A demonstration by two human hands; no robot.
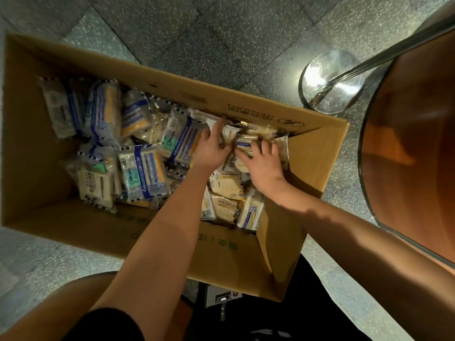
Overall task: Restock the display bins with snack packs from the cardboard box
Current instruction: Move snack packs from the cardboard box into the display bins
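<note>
Seen from the head camera, the open box [37, 143] sits on the speckled floor [209, 33], its bottom covered with loose packs [145, 168] in clear wrappers with blue, yellow and cream print. They are heaped unevenly from the left wall across to the right. Both bare forearms come in over the near wall and slant toward the far right corner of the box. The left hand [211, 146] lies palm down with its fingers stretched forward, tips tucked among the packs against the far wall. It presses on them rather than closing round them. Just to its right, nearly touching it, the right hand [263, 163] is palm down too, fingers spread and bent like a claw over the cream packs, thumb out to the left, gripping them from above. Beyond the box's right end stand a shiny round base [330, 82] and a round brown top [413, 156]
</note>
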